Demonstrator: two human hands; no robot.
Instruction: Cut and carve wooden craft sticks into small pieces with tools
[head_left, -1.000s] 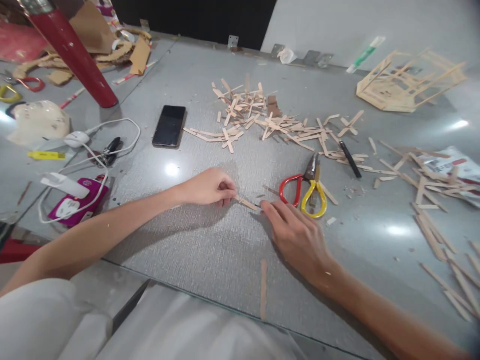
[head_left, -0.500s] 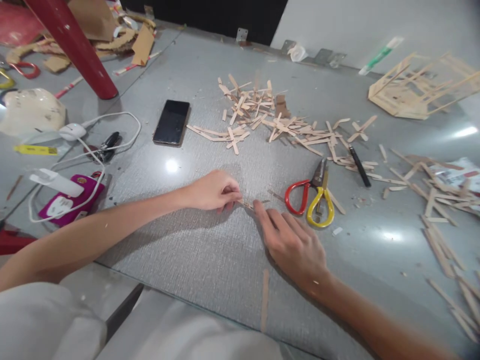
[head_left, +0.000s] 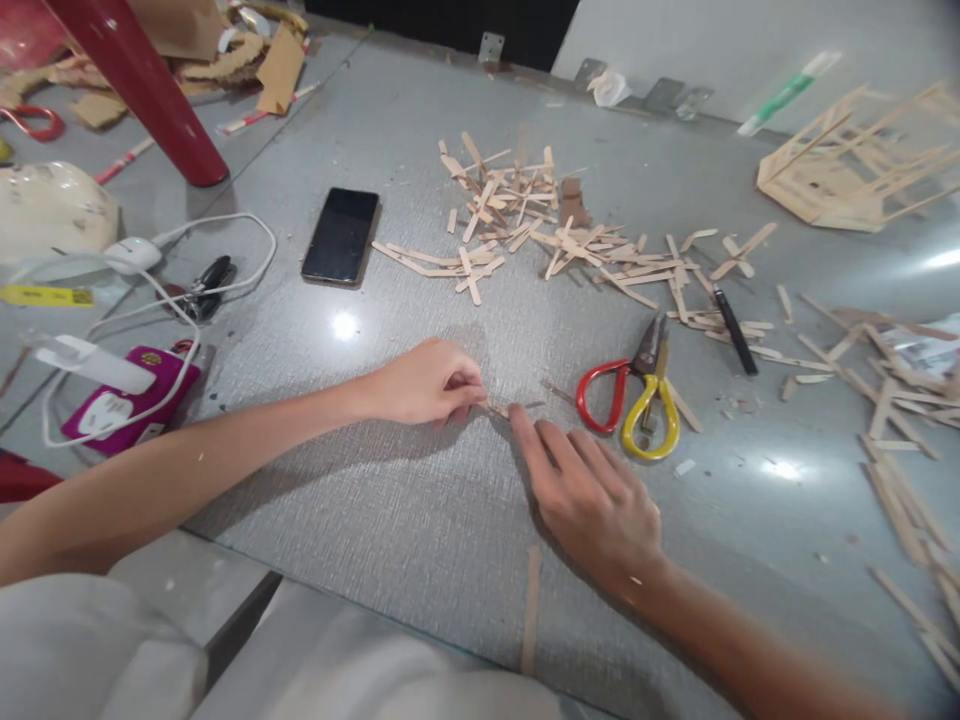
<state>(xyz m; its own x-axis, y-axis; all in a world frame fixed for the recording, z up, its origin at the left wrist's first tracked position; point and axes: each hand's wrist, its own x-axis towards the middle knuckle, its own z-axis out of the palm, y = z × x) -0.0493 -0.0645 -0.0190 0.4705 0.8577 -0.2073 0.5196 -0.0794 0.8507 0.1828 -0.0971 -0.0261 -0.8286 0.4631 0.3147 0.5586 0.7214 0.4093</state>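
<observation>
My left hand [head_left: 431, 382] pinches the left end of a small wooden stick piece [head_left: 496, 409] low over the grey table. At the piece's right end, the index fingertip of my right hand [head_left: 592, 495] touches it; whether the thumb grips beneath is hidden. Scissors [head_left: 650, 400] with one red and one yellow handle lie just right of my right hand's fingers. A single flat stick [head_left: 531, 610] lies near the table's front edge, below my right hand.
Cut wooden sticks [head_left: 577, 245] lie heaped behind the hands, with a black pen [head_left: 736, 332] beside them. A phone [head_left: 341, 237], white cable and purple box [head_left: 135, 400] are left. A stick frame [head_left: 825, 190] stands back right.
The view has shifted slightly, so the table objects sit a little differently in the picture. Both hands keep nearly the same pose around the small piece.
</observation>
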